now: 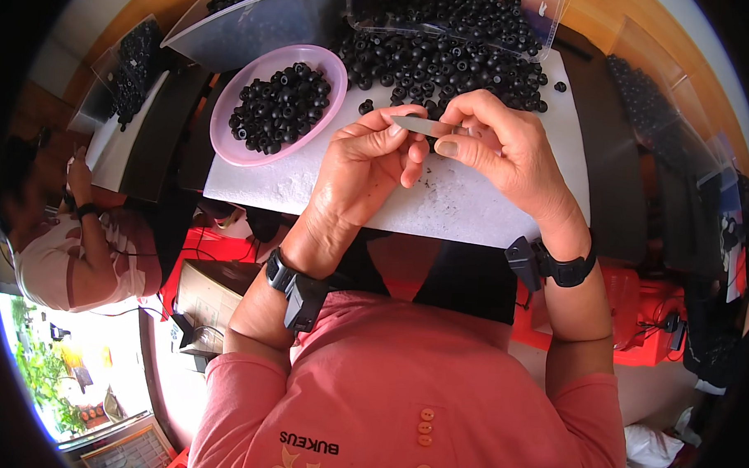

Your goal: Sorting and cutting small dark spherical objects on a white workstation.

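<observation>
**Trimming small black rubber rings at a white board**

Head view: the left hand (367, 164) pinches a thin grey metal blade (421, 126); the right hand (501, 143) grips its far end, perhaps with a ring, hidden. The pink plastic bowl (229, 142), far left, holds a modest heap, apparently done; the larger loose pile of black rings (446, 67) beyond looks left. The white foam board (474, 209) lies over dark trays; another person (77, 240) works at left.

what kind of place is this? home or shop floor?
Likely a small workshop doing hand piecework. The hands work a thin metal blade over a white board, beside a heap of small black rubber rings, a pink bowl of them, and another person seated alongside.
</observation>
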Available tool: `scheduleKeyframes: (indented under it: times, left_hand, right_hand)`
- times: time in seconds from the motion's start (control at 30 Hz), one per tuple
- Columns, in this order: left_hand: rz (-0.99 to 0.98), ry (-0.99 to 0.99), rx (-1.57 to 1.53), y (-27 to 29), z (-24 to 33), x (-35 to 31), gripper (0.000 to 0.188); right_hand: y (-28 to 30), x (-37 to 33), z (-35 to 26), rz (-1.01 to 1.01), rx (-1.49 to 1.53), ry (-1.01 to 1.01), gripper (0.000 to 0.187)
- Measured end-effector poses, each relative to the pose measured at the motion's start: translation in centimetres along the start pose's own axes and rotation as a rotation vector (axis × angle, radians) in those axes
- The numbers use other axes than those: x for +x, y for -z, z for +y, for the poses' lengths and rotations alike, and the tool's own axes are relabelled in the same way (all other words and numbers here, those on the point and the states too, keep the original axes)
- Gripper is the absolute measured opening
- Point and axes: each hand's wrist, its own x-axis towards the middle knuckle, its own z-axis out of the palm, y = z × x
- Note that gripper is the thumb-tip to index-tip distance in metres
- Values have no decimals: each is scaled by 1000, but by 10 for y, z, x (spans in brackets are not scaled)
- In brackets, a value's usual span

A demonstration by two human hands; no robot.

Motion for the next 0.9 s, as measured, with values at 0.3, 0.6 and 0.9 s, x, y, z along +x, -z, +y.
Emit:
scheduleKeyframes:
  times: [0.3, 0.6, 0.9]
  left_hand:
    - [1, 25, 63, -1, -3, 0, 39]
    - [-9, 30, 43, 0, -4, 0, 40]
    - [75, 45, 77, -6, -6, -1, 46]
  right_hand:
    - [0, 0, -2, 28, -9, 41, 16]
    - [-1, 0, -2, 40, -48, 117, 16]
    - [-4, -1, 2, 79, -24, 137, 16]
